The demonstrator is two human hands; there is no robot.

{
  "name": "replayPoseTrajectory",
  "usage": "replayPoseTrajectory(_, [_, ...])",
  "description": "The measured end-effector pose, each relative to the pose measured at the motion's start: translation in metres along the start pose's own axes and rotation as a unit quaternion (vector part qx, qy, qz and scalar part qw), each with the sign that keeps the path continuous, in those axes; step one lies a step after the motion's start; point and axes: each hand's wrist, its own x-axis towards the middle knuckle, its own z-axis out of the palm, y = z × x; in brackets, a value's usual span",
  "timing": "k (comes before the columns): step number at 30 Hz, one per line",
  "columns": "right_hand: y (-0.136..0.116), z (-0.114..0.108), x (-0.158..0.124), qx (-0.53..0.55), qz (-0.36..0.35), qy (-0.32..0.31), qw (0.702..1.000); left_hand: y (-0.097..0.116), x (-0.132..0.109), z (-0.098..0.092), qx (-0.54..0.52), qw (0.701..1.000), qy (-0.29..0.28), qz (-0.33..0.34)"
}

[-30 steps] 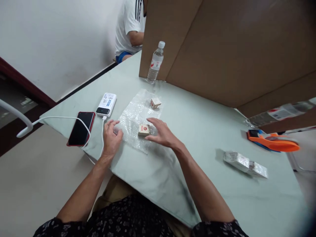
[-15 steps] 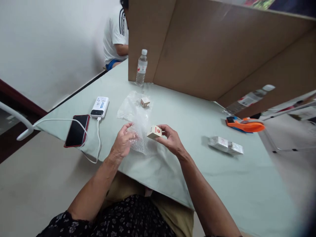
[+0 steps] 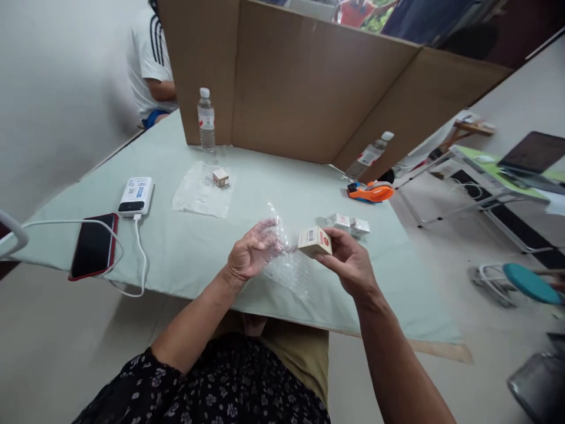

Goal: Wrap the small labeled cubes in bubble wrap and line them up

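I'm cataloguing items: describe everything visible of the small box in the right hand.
The small box is pale cream, apparently cardboard, with straight edges. It bears a barcode and, further right, red print with a round mark. No opening shows. The right hand grips its right end, holding it above the table; whether the bubble wrap beside it touches is unclear.

Phone (image 3: 92, 247) beside white power bank (image 3: 136, 196)

Cream-and-red box (image 3: 314, 241), clear bubble wrap (image 3: 288, 275), pale-green tablecloth (image 3: 282, 178)
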Motion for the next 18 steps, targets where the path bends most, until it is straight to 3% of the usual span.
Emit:
replayPoseTrajectory(4, [0.006, -0.001, -0.016, -0.089, -0.003, 0.000, 0.996, -0.021, -0.010, -0.016, 0.169, 0.973, 0.158, -0.006])
replayPoseTrajectory(6, [0.018, 0.007, -0.020, -0.137, -0.004, -0.015, 0.990, -0.030, -0.020, -0.033, 0.282, 0.940, 0.191, 0.006])
replayPoseTrajectory(9, [0.038, 0.021, -0.025, -0.170, 0.003, -0.054, 0.984, -0.035, -0.036, -0.054, 0.428, 0.884, 0.185, -0.027])
replayPoseTrajectory(11, [0.050, 0.027, -0.027, -0.178, 0.016, -0.073, 0.981, -0.034, -0.042, -0.059, 0.470, 0.865, 0.167, -0.056])
replayPoseTrajectory(18, [0.067, 0.030, -0.026, -0.162, 0.030, -0.085, 0.983, -0.024, -0.047, -0.050, 0.617, 0.774, 0.140, -0.026])
